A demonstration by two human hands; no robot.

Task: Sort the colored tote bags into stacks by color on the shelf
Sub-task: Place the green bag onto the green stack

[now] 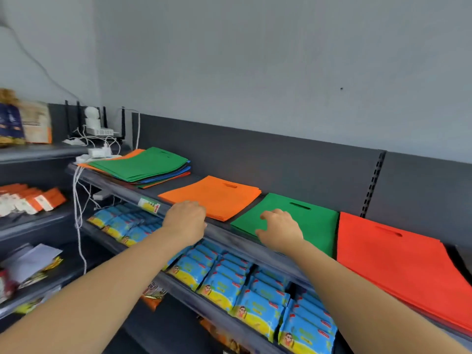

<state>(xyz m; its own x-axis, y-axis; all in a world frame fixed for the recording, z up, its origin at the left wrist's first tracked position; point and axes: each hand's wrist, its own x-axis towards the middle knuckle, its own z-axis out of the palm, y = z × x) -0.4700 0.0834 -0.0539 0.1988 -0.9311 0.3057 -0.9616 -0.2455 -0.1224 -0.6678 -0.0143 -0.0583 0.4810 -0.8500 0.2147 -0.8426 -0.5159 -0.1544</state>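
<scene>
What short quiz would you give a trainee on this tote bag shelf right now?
1. True or false: the right hand rests on the sorted stack of flat green fabric tote bags.
2. Which colour tops the unsorted mixed pile of fabric tote bags at the far left of the dark metal shelf? A orange, B green, C blue.
3. Fill in: left to right, the sorted stacks run flat orange fabric stack, green, ____.

Key: 1 true. 2 B. 3 red, the flat red fabric stack on the right.
</scene>
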